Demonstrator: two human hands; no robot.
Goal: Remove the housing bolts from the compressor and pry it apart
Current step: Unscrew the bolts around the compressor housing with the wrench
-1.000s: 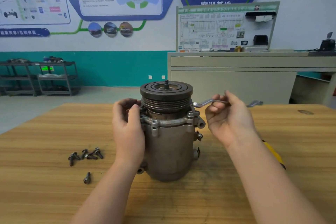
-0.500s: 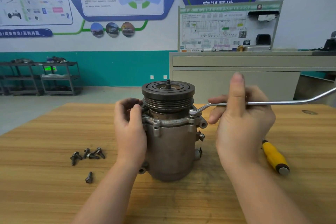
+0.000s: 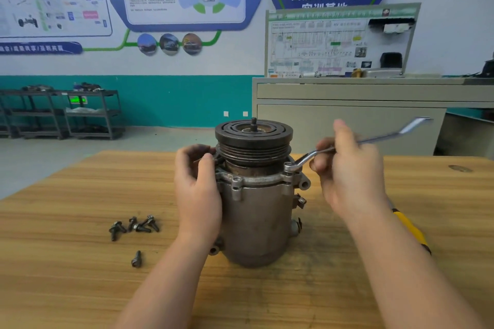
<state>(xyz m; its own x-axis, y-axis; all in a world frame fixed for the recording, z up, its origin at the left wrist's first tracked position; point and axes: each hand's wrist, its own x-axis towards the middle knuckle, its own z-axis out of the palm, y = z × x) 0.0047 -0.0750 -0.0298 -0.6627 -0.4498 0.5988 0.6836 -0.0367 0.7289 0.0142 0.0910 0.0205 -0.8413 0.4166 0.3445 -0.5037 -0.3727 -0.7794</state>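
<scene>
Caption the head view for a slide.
Left hand steadies the upright compressor while the right hand works a wrench on a flange bolt.

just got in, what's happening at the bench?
A person is unbolting a compressor standing upright on the wooden table. The left hand steadies its body while the right hand holds a wrench seated on a flange bolt. Several removed bolts lie on the table left of it.

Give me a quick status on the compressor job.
Left hand steadies compressor. Right hand grips wrench, ring end on flange bolt. Loose bolts on table. Nothing blocking.
</scene>
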